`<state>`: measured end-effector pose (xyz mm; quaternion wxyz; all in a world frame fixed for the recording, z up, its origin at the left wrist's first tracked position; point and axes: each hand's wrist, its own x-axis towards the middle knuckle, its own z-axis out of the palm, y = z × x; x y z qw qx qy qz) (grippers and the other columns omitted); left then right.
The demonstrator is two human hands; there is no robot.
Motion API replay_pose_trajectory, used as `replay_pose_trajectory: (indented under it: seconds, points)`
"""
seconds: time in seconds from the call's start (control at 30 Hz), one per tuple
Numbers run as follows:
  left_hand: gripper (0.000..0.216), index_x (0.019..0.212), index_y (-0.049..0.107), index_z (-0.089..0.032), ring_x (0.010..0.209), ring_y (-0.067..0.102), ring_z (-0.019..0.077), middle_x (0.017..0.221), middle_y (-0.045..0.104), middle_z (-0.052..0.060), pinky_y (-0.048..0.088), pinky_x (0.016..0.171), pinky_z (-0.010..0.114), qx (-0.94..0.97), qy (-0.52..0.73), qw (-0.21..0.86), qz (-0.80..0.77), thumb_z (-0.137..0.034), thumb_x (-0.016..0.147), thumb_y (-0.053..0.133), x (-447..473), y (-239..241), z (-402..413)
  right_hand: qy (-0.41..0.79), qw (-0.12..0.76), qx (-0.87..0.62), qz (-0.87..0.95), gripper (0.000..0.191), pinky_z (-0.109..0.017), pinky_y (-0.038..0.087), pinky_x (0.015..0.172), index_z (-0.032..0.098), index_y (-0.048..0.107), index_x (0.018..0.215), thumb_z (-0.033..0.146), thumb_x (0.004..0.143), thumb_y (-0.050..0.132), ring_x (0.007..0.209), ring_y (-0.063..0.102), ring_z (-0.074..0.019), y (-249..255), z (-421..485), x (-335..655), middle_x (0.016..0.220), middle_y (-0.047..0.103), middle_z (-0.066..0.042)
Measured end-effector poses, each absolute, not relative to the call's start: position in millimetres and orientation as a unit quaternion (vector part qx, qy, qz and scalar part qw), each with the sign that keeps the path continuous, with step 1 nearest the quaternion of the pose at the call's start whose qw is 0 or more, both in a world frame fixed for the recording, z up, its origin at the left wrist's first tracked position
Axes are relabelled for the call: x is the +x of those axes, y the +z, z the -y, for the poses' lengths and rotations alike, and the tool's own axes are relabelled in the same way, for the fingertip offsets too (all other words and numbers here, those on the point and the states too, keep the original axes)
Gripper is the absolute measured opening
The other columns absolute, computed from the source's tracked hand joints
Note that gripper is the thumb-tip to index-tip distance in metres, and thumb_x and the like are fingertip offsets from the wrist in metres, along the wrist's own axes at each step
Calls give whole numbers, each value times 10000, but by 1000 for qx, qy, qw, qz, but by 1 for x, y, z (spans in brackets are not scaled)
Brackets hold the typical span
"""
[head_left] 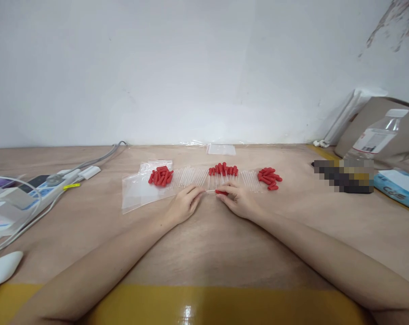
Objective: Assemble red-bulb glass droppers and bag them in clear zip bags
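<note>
My left hand (184,203) pinches one end of a thin clear tube (210,192) at the middle of the wooden table (204,243). My right hand (236,200) pinches a small red cap (221,192) at the tube's other end. Just beyond the hands lies a row of clear tubes (191,177), some fitted with red caps (224,169). A loose heap of red caps (160,175) sits at the left on a clear plastic bag (137,192). Another heap of red caps (269,178) lies at the right.
A power strip with cables and chargers (38,189) sits at the left, a white rounded object (3,267) near the front left corner. At the right stand a clear bottle (377,137), a cardboard box (380,122) and a blue packet (399,187). A small bag (221,149) lies by the white wall.
</note>
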<state>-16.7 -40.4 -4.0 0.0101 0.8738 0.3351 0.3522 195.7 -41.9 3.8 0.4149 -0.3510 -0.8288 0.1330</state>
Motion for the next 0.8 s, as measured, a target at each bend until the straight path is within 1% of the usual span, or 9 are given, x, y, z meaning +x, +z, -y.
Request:
replay_pose_trajectory:
  seconds: [0.13, 0.23, 0.47, 0.6, 0.8]
  points:
    - [287, 1064, 552, -174, 901, 578, 151, 1001, 607, 61, 485, 789, 293, 882, 344, 9, -322, -76, 848, 390, -19, -7, 39, 155, 426, -346, 821, 139, -283, 466, 727, 177, 613, 893, 210, 830, 493, 779, 589, -146, -3, 40, 196, 829, 644, -43]
    - [312, 1091, 556, -178, 924, 590, 151, 1031, 616, 63, 494, 802, 296, 886, 351, 3, -303, -73, 844, 396, -19, -9, 37, 155, 428, -340, 823, 128, -288, 468, 715, 187, 600, 885, 222, 833, 488, 769, 594, -149, -8, 38, 197, 813, 649, -35]
    - [340, 1086, 572, -167, 898, 611, 146, 979, 639, 68, 516, 776, 283, 892, 363, -29, -267, -47, 822, 394, -17, -8, 37, 132, 432, -316, 834, 117, -274, 461, 679, 190, 585, 842, 240, 842, 479, 725, 579, -139, -10, 38, 199, 774, 625, -31]
    - [351, 1082, 573, -154, 917, 607, 149, 986, 636, 81, 518, 784, 282, 900, 353, -59, -249, -34, 820, 373, -17, -8, 37, 102, 425, -287, 852, 126, -258, 452, 650, 182, 579, 830, 235, 849, 466, 709, 560, -136, -11, 39, 200, 750, 603, -36]
    - [329, 1099, 560, -167, 934, 598, 147, 1015, 625, 77, 508, 798, 279, 901, 342, -64, -258, -68, 850, 368, -15, -12, 38, 70, 403, -293, 864, 118, -262, 433, 647, 174, 572, 839, 232, 845, 469, 714, 553, -141, -8, 39, 199, 764, 611, -46]
